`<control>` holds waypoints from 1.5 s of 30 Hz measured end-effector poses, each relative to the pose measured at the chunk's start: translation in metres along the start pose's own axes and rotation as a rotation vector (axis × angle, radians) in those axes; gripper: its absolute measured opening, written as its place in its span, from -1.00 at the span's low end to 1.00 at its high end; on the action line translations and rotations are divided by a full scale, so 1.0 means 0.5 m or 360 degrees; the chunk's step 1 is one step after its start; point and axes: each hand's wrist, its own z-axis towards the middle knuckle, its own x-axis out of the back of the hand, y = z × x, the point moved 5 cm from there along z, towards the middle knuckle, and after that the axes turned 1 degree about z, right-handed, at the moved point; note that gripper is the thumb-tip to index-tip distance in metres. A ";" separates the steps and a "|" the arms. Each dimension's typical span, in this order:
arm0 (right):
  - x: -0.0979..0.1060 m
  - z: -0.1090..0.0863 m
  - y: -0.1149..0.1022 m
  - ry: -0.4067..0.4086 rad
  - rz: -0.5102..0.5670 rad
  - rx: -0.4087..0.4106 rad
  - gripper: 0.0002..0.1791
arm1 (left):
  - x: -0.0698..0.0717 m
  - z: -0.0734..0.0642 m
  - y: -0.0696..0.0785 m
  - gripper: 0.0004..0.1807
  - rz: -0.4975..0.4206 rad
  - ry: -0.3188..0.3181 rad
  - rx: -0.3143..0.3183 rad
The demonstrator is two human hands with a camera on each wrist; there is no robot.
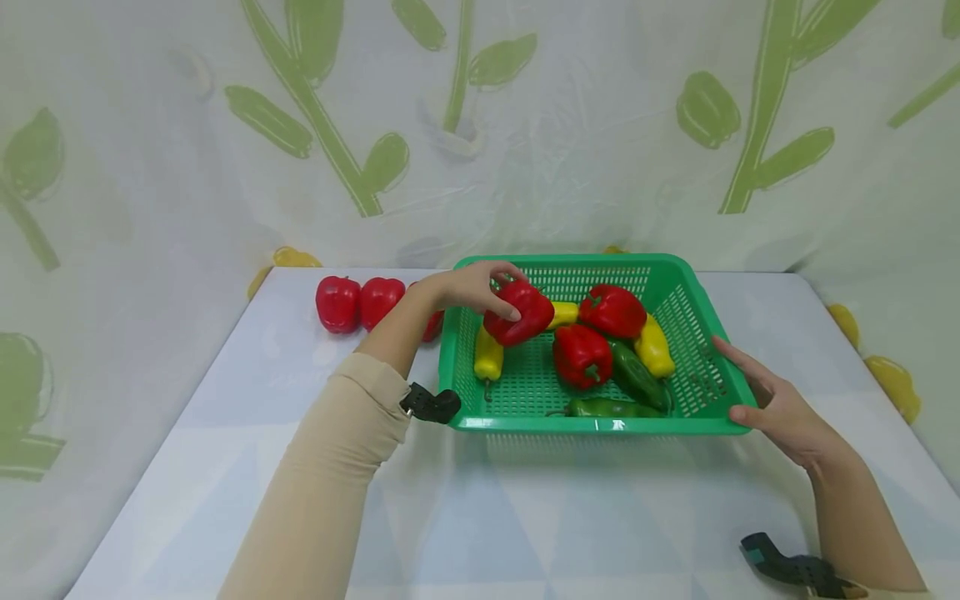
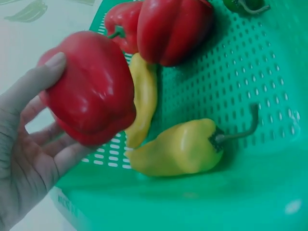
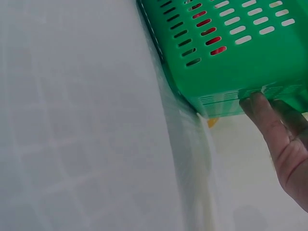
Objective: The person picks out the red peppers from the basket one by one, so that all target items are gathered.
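Observation:
My left hand (image 1: 480, 287) grips a red bell pepper (image 1: 522, 314) over the left part of a green basket (image 1: 611, 426). In the left wrist view, the thumb lies across the held pepper (image 2: 89, 89) with fingers beneath. A yellow pepper (image 1: 488, 354) lies below this hand; another yellow pepper (image 1: 564, 313) lies just behind. Two red bell peppers (image 1: 582, 357), a yellow pepper (image 1: 655, 346) and green peppers (image 1: 636, 373) also lie inside. My right hand (image 1: 783, 417) holds the basket's right edge, thumb at the near corner. The right wrist view shows its fingers against the outer wall (image 3: 231, 67).
More red bell peppers (image 1: 381, 302) stand in a row left of the basket, the nearest partly hidden by my left arm. The white table (image 1: 300, 467) ends at a patterned curtain (image 1: 570, 150) behind and at both sides.

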 end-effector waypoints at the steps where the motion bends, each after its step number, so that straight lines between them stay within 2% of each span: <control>1: 0.000 0.000 0.000 -0.0004 0.0013 0.0005 -0.19 | 0.000 0.000 -0.001 -0.22 -0.0014 0.0009 -0.0023; 7: 0.001 -0.002 -0.002 -0.0026 0.0085 0.0032 -0.19 | 0.001 -0.003 -0.006 -0.27 -0.0086 0.0040 -0.0139; 12: 0.003 -0.002 -0.004 -0.0023 0.0064 0.0044 -0.18 | 0.001 -0.010 -0.001 -0.33 -0.0128 0.0060 -0.0227; 25: 0.010 -0.003 0.000 0.0014 0.0006 0.0015 -0.19 | -0.004 -0.039 0.013 -0.37 -0.0139 0.0049 -0.0372; 29: 0.006 -0.002 -0.003 -0.0013 0.0052 0.0045 -0.18 | 0.002 -0.054 0.010 -0.34 -0.0170 0.0052 -0.0382; 34: 0.003 0.002 -0.003 -0.0015 0.0043 0.0040 -0.18 | 0.013 -0.073 -0.001 -0.33 -0.0197 0.0102 -0.0361; 45: 0.000 0.002 0.000 -0.0006 0.0045 0.0027 -0.19 | 0.028 -0.108 -0.023 -0.31 -0.0349 0.0291 -0.0307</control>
